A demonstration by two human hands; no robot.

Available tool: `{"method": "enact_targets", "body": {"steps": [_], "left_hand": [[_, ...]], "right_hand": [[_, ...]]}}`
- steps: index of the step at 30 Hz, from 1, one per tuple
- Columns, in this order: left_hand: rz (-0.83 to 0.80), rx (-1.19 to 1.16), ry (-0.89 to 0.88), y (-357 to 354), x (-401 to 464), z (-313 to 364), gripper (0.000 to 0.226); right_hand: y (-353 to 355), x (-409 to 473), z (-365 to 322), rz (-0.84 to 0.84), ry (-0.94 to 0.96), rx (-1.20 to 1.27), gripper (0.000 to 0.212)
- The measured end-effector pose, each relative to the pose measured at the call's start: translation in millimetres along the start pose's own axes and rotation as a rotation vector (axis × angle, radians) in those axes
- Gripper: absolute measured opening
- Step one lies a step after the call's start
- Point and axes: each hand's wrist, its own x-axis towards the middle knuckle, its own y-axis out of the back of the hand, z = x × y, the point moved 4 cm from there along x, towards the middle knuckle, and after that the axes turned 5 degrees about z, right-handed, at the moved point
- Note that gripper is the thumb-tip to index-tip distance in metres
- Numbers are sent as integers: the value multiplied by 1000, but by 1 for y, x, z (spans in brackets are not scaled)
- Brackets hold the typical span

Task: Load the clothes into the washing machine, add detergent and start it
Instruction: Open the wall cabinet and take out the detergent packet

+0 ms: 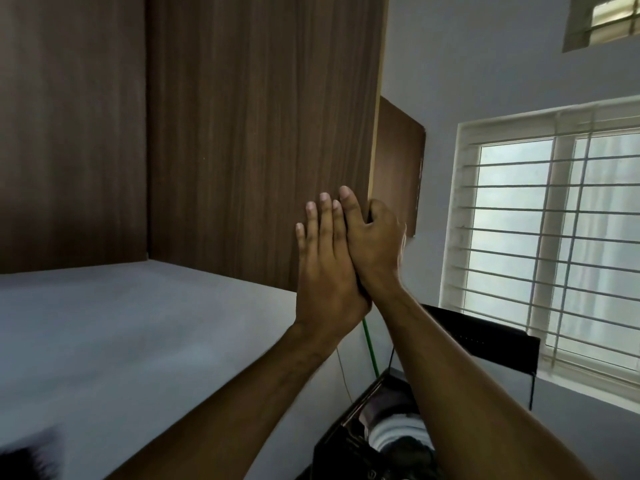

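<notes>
Both hands are raised to a dark wooden overhead cabinet door (256,133). My left hand (323,261) lies flat against the door's face with straight fingers. Beside it, my right hand (372,244) grips the door's right edge, thumb on the front and fingers curled behind it. Far below, at the bottom of the view, the top-loading washing machine (349,441) stands open, with clothes (398,431) in its white drum, partly hidden by my right forearm. No detergent is in sight.
A second cabinet door (398,164) stands open behind the first one. A barred window (554,237) fills the right wall. The washer's raised black lid (485,337) leans under the window. A green hose (370,344) runs down the grey wall.
</notes>
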Motion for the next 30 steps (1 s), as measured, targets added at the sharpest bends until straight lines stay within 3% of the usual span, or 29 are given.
{"method": "enact_targets", "body": {"steps": [12, 17, 21, 26, 30], "left_hand": [[-3, -92, 21, 58, -16, -22, 97], [93, -388, 204, 98, -30, -29, 76], [176, -580, 249, 128, -39, -47, 76], [91, -444, 174, 140, -43, -52, 86], [130, -425, 183, 139, -46, -47, 89]], "right_hand": [[8, -28, -68, -13, 6, -62, 46], [8, -44, -114, -67, 65, -135, 50], [4, -58, -141, -33, 170, -132, 51], [5, -65, -140, -30, 147, -72, 49], [6, -68, -137, -58, 193, -50, 47]]}}
